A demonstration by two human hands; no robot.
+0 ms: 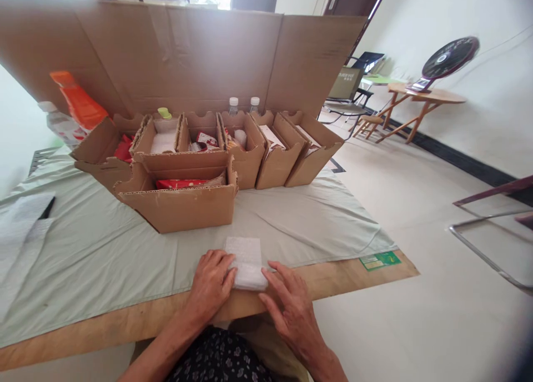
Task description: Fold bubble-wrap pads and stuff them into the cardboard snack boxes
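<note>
A small white square packet of foam or bubble wrap (246,262) lies flat at the table's front edge. My left hand (214,279) rests against its left side, fingers bent over the cloth and the thumb at the packet. At the packet's right side is my right hand (287,296), fingers apart, with a fingertip touching its edge. Behind the packet stands a long cardboard bin (195,207) holding a red package (179,184).
A row of cardboard bins (245,165) stands behind, before a tall cardboard panel (216,60). An orange bottle (83,104) and clear bottle (60,124) are at the left. White wrap sheets (20,232) lie on the left of the green cloth (104,249).
</note>
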